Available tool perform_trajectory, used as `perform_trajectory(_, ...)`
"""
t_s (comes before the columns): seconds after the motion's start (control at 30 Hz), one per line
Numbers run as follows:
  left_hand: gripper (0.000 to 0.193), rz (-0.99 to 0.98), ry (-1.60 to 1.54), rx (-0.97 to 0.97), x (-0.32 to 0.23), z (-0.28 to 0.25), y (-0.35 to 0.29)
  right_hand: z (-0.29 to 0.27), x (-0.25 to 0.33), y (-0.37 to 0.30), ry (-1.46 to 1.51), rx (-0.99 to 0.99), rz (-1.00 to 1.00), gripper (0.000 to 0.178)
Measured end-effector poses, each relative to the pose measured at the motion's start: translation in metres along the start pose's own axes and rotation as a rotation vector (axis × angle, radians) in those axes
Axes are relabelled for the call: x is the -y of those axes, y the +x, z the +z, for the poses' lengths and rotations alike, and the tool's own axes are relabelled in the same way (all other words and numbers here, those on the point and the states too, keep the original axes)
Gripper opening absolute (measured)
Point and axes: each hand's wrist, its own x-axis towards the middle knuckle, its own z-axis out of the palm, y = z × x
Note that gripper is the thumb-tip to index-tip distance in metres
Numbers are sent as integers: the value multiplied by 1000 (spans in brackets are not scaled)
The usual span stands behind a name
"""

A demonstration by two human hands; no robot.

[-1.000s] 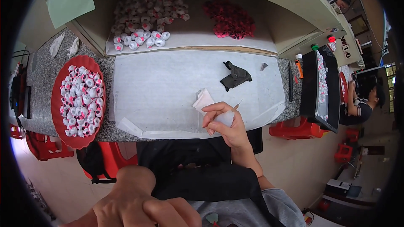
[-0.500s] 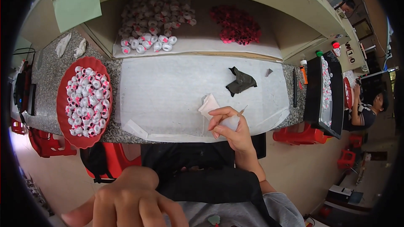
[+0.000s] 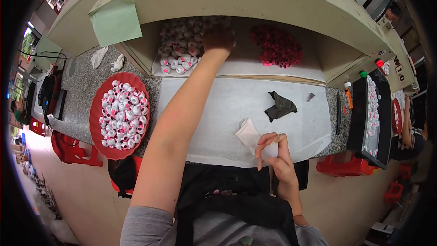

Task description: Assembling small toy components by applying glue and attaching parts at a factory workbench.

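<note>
My left hand reaches deep into the shelf, at the right side of a pile of white ring-like pieces with pink marks; shadow and the pieces hide its fingers. Held in my right hand is a small whitish translucent squeeze bottle, over the near edge of the white sheet. A folded white cloth or tissue lies beside that hand's fingers. Farther back on the sheet rests a crumpled dark cloth, with a small grey pointed piece to its right.
A red scalloped tray full of white and pink pieces stands at left. Small dark-pink pieces fill part of the shelf. At right are an orange marker and a black tray. Another person sits beyond.
My left hand has gone from low near my body up and forward into the shelf's white pieces. My right hand keeps the bottle over the sheet's near edge. The whole view has shifted.
</note>
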Motion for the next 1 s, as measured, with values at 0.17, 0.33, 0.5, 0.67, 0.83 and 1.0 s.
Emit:
perform_trajectory(0.17,34,-151,41,91,-8,15,1,-4,-3,1,-46,-28,-27,30)
perform_trajectory(0.33,23,-61,14,-172,9,10,-13,6,-4,5,-48,-36,-43,30)
perform_trajectory(0.5,13,-337,-1385,153,-21,-89,-78,8,-1,0,-51,-97,-45,40)
perform_trajectory(0.67,18,-473,-1920,230,-41,-126,-175,23,14,10,-177,-153,-210,43)
perform_trajectory(0.83,29,-500,-1997,89,-51,-130,-221,49,34,20,17,-280,-364,28)
perform_trajectory(1.0,36,-487,-1984,59,-53,-130,-232,64,27,22,73,-385,-487,34)
